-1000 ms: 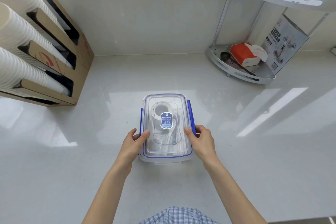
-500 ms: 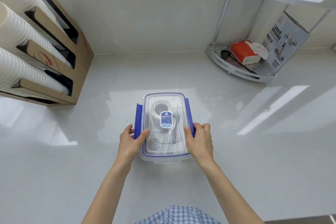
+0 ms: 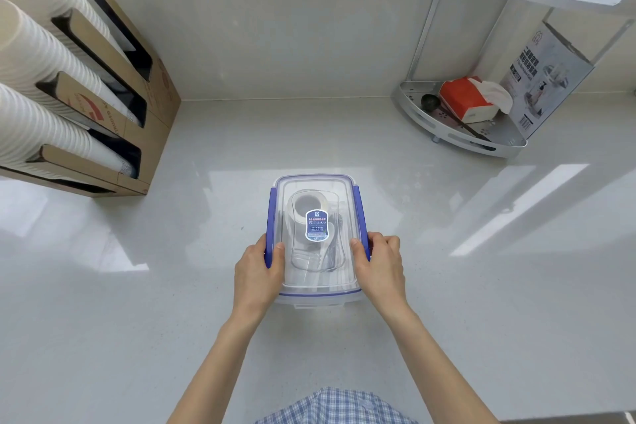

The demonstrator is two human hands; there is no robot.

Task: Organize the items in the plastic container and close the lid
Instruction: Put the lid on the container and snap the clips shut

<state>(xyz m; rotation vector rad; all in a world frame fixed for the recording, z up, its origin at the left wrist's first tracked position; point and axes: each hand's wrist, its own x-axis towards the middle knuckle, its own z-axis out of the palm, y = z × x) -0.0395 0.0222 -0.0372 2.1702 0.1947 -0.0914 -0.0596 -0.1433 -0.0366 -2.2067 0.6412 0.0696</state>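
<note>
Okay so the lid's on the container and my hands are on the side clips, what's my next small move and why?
Probably press both blue side clips down until they snap. The lid already sits on the container, the left hand holds the left clip, and the right hand holds the right clip. I can't tell whether either has latched.

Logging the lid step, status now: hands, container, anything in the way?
Left hand on left blue latch, right hand on right blue latch. Lid on plastic container, items inside. Countertop around it clear.
</note>
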